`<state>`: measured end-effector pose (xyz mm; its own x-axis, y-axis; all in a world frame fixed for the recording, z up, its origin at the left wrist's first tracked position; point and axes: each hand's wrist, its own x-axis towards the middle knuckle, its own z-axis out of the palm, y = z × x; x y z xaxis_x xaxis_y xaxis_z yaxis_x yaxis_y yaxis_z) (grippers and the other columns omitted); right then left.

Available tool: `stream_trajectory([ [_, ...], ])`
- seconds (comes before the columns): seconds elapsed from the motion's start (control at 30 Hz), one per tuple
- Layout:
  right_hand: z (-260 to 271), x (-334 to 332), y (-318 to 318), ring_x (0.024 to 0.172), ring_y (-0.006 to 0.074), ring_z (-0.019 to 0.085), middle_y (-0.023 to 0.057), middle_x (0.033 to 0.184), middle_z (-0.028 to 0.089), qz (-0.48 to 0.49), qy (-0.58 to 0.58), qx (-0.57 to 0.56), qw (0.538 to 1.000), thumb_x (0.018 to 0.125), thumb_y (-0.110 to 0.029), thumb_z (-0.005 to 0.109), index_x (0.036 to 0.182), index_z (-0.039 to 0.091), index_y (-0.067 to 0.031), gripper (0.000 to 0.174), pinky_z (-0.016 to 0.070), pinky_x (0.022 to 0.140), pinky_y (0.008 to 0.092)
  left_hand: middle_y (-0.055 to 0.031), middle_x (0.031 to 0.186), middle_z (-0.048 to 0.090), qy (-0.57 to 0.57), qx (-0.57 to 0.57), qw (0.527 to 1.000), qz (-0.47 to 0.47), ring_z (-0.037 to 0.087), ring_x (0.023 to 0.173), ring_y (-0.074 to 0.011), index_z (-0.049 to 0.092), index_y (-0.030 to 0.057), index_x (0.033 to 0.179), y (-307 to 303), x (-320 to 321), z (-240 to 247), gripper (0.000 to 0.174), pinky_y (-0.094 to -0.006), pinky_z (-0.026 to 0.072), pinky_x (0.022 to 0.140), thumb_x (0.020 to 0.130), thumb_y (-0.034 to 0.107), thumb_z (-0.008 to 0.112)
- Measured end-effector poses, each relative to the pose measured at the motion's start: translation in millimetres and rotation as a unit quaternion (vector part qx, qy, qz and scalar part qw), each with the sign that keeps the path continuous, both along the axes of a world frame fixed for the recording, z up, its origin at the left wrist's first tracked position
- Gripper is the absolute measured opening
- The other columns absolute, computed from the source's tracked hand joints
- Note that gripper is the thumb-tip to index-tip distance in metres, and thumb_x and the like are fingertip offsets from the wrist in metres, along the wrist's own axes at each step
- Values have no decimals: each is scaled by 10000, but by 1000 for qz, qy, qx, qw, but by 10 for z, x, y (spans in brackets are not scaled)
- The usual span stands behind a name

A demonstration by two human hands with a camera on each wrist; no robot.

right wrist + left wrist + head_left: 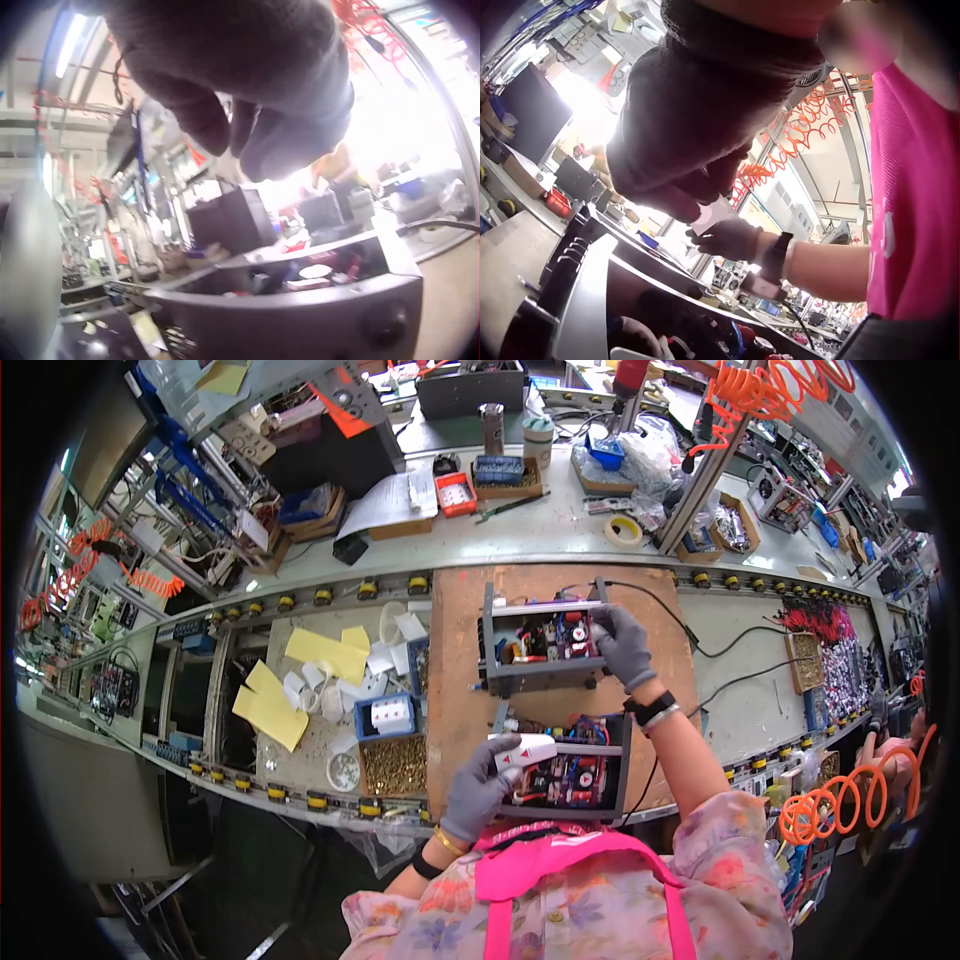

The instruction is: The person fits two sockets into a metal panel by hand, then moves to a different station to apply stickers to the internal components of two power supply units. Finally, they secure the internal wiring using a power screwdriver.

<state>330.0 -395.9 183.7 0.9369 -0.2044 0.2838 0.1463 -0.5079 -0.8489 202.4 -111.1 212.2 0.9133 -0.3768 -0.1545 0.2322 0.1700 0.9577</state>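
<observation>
Grey-gloved left hand (480,792) pinched a white strip with red triangles (525,751) between thumb and fingers — above the near open dark-grey metal case (626,765). Grey-gloved right hand (625,645): fingers bent, hold unclear — at the far matching case (545,679)'s right end. Both sat on brown board (458,650).

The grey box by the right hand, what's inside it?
Inside the box, I see red, white and dark parts. They hide much of its floor, so what's underneath can't be seen.
</observation>
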Motion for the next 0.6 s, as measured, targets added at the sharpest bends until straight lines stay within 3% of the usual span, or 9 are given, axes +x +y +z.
stream_trajectory([
  [0.03,165,-164,72,825,230,658,114,921,664,35,-5,39,999,812,2,628,1045,629,-45,238,520,752,332,-79,1113,604,0,-2,1000,8,584,948,-99,507,-1,1259,2,-8,39,393,-241,491,825,875,-2,592],
  [0.1,626,-613,328,896,237,643,105,986,650,159,-27,1,987,789,5,654,1034,644,-52,252,514,787,331,-79,1104,601,-20,-7,1000,23,587,945,-100,505,1,1235,-17,-41,86,374,-240,493,820,871,-25,585],
  [0.17,886,-945,541,944,265,615,100,987,646,253,-47,-63,964,771,-95,697,1018,648,-61,254,495,834,372,-77,1085,600,-32,3,999,30,593,950,-102,510,11,1179,-52,-82,193,325,-242,497,811,867,-39,588],
  [0.23,964,-1219,700,1000,281,592,85,991,646,251,-18,-118,961,756,-175,718,1019,654,-81,286,453,887,384,-76,1069,603,-50,10,998,28,600,942,-106,511,18,1158,-104,-134,291,306,-246,501,805,868,-39,590],
  [0.37,866,-1489,750,944,265,593,56,943,638,238,-5,-171,956,756,-214,719,943,659,-122,216,435,838,382,-78,1002,634,-202,111,973,-15,639,912,-111,501,17,1122,-127,-222,372,289,-240,522,743,864,-2,629],
  [0.6,832,-1857,823,797,216,580,-1,816,610,136,-137,-220,956,708,-167,720,804,626,-140,137,431,756,370,-88,890,660,-310,197,930,-19,670,833,-126,552,18,1038,-167,-366,377,209,-266,529,708,853,21,651],
])
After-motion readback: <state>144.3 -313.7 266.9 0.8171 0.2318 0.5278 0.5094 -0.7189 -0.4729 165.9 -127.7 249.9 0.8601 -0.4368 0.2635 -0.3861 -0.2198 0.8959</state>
